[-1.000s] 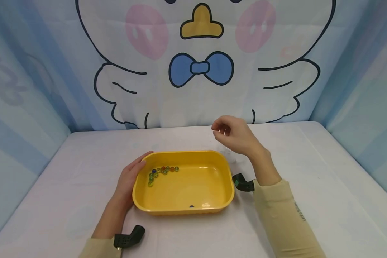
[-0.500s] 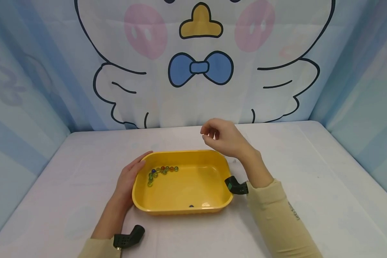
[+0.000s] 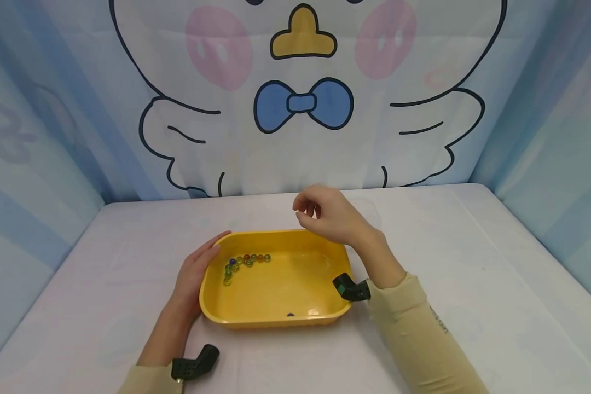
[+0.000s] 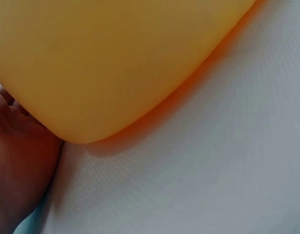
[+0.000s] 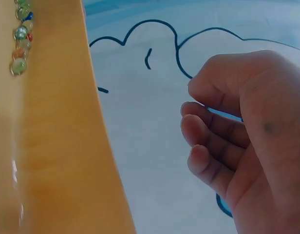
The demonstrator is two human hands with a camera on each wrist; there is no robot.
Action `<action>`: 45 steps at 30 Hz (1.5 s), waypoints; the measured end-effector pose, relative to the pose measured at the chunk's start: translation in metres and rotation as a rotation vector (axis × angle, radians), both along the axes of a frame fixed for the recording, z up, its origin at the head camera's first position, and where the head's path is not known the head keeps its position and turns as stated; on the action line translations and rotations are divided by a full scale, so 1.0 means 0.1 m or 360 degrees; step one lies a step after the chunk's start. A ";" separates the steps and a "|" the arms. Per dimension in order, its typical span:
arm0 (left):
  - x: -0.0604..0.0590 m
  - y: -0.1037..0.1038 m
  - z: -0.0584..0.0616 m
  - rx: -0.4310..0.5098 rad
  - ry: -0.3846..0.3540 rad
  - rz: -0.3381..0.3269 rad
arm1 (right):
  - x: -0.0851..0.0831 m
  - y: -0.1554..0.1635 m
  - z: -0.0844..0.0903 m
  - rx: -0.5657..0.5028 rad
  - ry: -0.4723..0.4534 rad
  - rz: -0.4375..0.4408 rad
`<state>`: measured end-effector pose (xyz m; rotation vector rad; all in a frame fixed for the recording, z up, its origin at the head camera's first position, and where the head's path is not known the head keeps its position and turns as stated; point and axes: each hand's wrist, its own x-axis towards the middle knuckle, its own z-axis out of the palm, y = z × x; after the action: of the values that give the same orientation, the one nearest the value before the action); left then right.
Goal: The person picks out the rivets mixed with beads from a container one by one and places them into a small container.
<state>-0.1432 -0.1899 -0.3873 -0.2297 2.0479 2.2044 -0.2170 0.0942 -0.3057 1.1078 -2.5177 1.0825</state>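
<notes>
So we've got a yellow rectangular plastic tray (image 3: 295,295) with rounded corners sitting on the white cloth-covered worktop (image 3: 473,284), roughly in the middle and a bit toward us. Our left hand (image 3: 193,276) lies flat against the tray's left wall, fingers pretty much straight and resting along the rim, not curled round anything; in the left wrist view we mostly just see the yellow wall with a bit of palm pressed beside it. Our right hand (image 3: 325,214) hovers in the air over the tray's far rim, near the far right corner, fingers curled in toward the palm. In the right wrist view the curled fingers (image 5: 208,146) look like they hold nothing, so we'd call it a loosely closed, empty hand, not touching the tray. Inside the tray there's a cluster of small glass marbles (image 3: 243,262), green, orange and blue, strung in a curved line in the far left corner, plus one dark marble (image 3: 290,314) sitting alone against the near wall. Behind the worktop hangs a cartoon bird backdrop (image 3: 302,104) with a blue bow tie, a yellow beak and pink cheeks.
</notes>
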 end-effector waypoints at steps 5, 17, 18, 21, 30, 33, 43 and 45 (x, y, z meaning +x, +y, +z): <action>0.00 0.00 0.00 0.0015 0.0000 0.0001 | -0.01 -0.10 -0.04 0.0025 0.0006 0.0074; 0.01 0.00 -0.01 0.0037 0.0015 0.0002 | -0.02 -0.26 -0.14 0.0143 -0.0048 0.0137; 0.01 0.00 -0.01 0.0040 0.0014 0.0002 | -0.01 -0.27 -0.15 0.0147 -0.0050 0.0146; 0.01 0.01 -0.01 0.0053 0.0013 0.0002 | 0.00 -0.31 -0.16 0.0160 -0.0061 0.0172; 0.01 0.00 0.00 0.0024 0.0011 0.0008 | 0.03 -0.37 -0.18 0.0202 0.0009 0.0222; 0.01 0.01 0.00 0.0009 0.0015 0.0008 | 0.05 -0.39 -0.19 0.0248 0.0027 0.0258; 0.01 0.02 0.00 0.0014 0.0016 0.0008 | 0.11 -0.45 -0.22 0.0390 0.0014 0.0346; 0.01 0.03 0.00 0.0005 0.0013 0.0010 | 0.11 -0.47 -0.22 0.0439 -0.0005 0.0376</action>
<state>-0.1418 -0.1873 -0.3870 -0.2275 2.0502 2.2156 -0.2060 0.0468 -0.3279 1.5083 -2.6475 0.7996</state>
